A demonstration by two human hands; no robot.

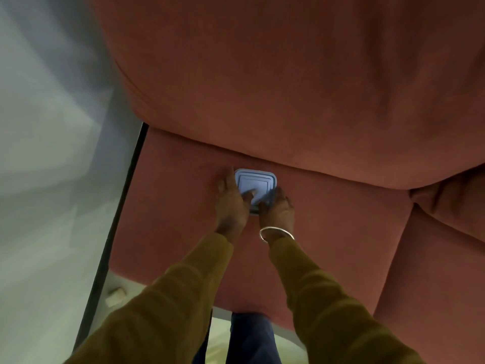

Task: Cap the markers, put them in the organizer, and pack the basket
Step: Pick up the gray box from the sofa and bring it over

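A small light-blue square container with a stepped lid (pixel 258 181) sits on the rust-red sofa seat cushion (pixel 183 206), close to the backrest. My left hand (pixel 232 203) lies along its left side, fingers reaching up past the edge and the thumb pressing on the lid. My right hand (pixel 277 208), with a silver bangle on the wrist, grips the near right corner with curled fingers. No markers, organizer or basket are in view.
The sofa backrest (pixel 288 74) fills the upper view, and a second seat cushion (pixel 433 271) lies to the right. A pale wall and a dark vertical strip (pixel 115 224) stand to the left. Light floor with a small beige object (pixel 115 295) shows below.
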